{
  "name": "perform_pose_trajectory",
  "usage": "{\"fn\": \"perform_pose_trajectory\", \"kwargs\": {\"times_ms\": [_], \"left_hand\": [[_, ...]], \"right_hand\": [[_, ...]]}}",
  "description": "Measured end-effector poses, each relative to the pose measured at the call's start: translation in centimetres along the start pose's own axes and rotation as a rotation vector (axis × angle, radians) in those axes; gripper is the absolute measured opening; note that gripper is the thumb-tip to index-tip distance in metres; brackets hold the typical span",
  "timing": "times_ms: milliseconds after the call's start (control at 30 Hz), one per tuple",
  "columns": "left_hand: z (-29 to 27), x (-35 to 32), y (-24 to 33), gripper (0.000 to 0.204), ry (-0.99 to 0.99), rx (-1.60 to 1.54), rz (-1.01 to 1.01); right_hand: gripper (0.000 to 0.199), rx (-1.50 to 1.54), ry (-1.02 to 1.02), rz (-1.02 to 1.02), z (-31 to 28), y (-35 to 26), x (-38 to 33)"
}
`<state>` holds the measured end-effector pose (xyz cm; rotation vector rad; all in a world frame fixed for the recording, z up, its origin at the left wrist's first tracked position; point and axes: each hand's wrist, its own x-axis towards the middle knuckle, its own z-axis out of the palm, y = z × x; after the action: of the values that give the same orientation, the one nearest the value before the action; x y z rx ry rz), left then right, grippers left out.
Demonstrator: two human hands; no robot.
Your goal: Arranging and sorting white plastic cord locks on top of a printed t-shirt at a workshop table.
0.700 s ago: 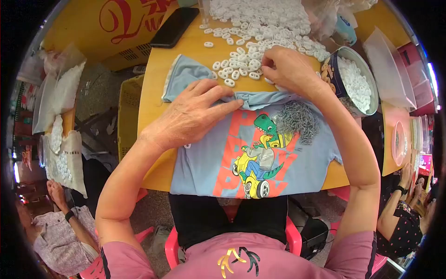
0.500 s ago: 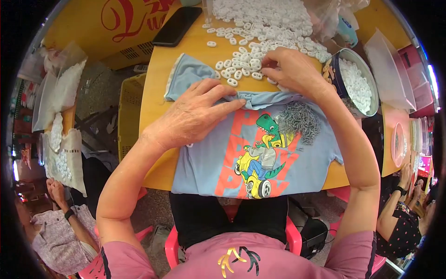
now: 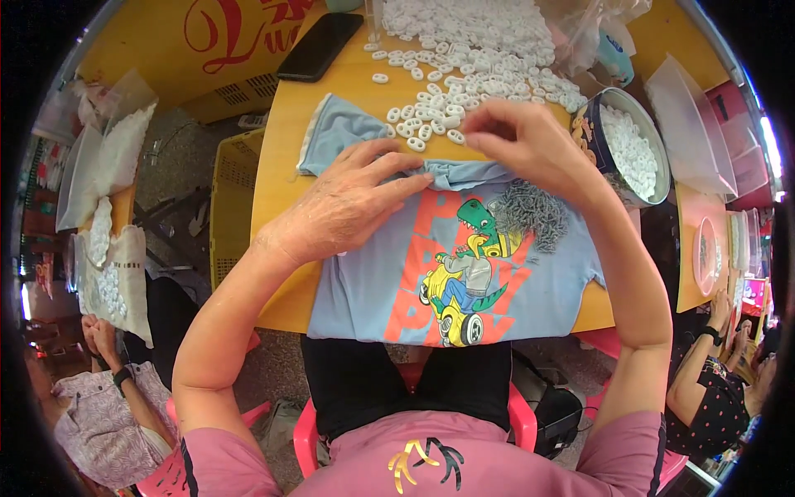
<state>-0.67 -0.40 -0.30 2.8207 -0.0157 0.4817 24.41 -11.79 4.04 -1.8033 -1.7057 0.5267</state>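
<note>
My left hand (image 3: 344, 203) lies on a light blue children's T-shirt (image 3: 356, 290), fingers stretched over its folded upper edge. The shirt bears a dinosaur-on-a-car print and is spread on the table before me. Above that edge hovers my right hand (image 3: 522, 145), slightly blurred, its thumb and forefinger curved but apart. I see nothing held in it. Its fingertips are close to loose white oval plastic pieces (image 3: 454, 137), each with two holes. On the shirt, partly behind my right wrist, sits a heap of small grey metal parts (image 3: 537, 215), too fine to name.
A tin (image 3: 633, 153) of white pieces stands right; a large pile (image 3: 472, 33) of them covers the far side. A black phone (image 3: 321, 48) lies far left on the yellow table (image 3: 281, 273). A yellow crate (image 3: 236, 199) stands left. Other people sit at both sides.
My right hand has drawn back slightly from the white pieces, toward the shirt. My left hand has stayed on the fold. The whole view has shifted a little.
</note>
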Motion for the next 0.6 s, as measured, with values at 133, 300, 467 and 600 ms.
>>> {"fn": "perform_pose_trajectory", "kwargs": {"times_ms": [133,300,467,600], "left_hand": [[0.0,0.1,0.0,0.043,0.012,0.005,-0.019],[0.1,0.7,-0.1,0.035,0.06,-0.032,-0.013],[0.2,2.2,-0.2,0.026,0.078,-0.071,-0.002],[0.4,3.3,-1.2,0.025,0.059,-0.09,-0.073]], "right_hand": [[0.016,0.206,-0.144,-0.105,1.1,-1.6,-4.3],[0.015,0.159,-0.233,-0.175,2.5,-3.4,-9.0],[0.017,-0.05,-0.2,-0.244,4.1,-3.2,-11.7],[0.019,-0.131,-0.146,-0.272,4.3,-3.4,-12.2]]}}
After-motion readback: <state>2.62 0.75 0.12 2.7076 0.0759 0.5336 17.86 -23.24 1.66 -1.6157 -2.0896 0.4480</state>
